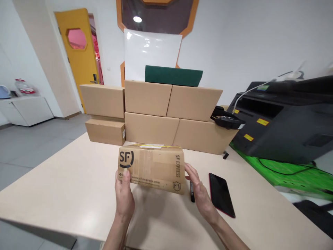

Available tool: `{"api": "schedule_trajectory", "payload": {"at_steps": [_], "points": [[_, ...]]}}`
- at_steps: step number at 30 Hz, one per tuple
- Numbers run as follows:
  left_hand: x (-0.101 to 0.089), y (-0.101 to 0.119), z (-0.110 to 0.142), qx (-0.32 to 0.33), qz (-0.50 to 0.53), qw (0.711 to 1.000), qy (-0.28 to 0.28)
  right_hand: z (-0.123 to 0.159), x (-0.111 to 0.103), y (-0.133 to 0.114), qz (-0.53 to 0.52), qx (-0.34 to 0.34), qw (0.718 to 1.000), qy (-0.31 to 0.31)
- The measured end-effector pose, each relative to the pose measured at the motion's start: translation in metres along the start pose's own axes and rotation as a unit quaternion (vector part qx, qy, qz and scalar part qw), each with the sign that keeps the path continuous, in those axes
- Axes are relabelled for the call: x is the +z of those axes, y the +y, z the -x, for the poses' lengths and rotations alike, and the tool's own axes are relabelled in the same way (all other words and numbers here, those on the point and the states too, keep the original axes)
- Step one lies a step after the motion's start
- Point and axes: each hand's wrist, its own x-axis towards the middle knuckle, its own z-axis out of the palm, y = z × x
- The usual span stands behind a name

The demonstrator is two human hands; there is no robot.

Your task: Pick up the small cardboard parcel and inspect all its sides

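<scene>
Both my hands hold a small SF Express cardboard parcel [152, 168] above the pale table, its printed face toward me. My left hand [124, 196] grips its left end, thumb on the front near the logo. My right hand [199, 192] presses against its right end with the fingers spread. Just beside that hand stands a black marker pen [192, 191], partly hidden; I cannot tell whether the hand holds it. A black smartphone [221, 195] with a red edge lies face up to the right.
Several cardboard boxes [150, 128] are stacked at the far side of the table [78, 180], with a green flat package [173, 75] on top. A black tape dispenser [227, 119] rests on the stack's right end. A large black printer [282, 119] stands on the right.
</scene>
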Motion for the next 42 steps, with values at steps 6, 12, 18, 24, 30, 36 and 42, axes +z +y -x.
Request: {"api": "schedule_trajectory", "payload": {"at_steps": [6,12,18,24,30,36,42], "points": [[-0.004,-0.001,-0.006,-0.134,0.062,0.989,0.022,-0.006,0.005,-0.018,0.094,-0.084,0.992,-0.024],[-0.005,-0.004,-0.004,-0.146,0.048,0.988,0.013,-0.021,0.006,-0.031,0.134,-0.160,0.978,0.003],[-0.005,-0.006,-0.002,-0.133,-0.003,0.991,-0.006,-0.033,0.001,-0.034,0.082,-0.156,0.984,0.001],[-0.005,-0.005,0.000,-0.119,-0.033,0.992,-0.026,-0.036,-0.003,-0.034,0.008,-0.088,0.995,0.037],[-0.008,-0.004,0.005,-0.095,-0.015,0.995,-0.033,-0.039,-0.004,-0.028,-0.073,-0.002,0.994,0.086],[-0.009,-0.005,0.008,-0.043,-0.025,0.997,-0.063,-0.037,-0.005,-0.027,-0.044,0.055,0.991,0.114],[-0.010,-0.007,0.007,-0.044,-0.021,0.996,-0.074,-0.034,-0.005,-0.032,-0.066,0.045,0.991,0.104]]}}
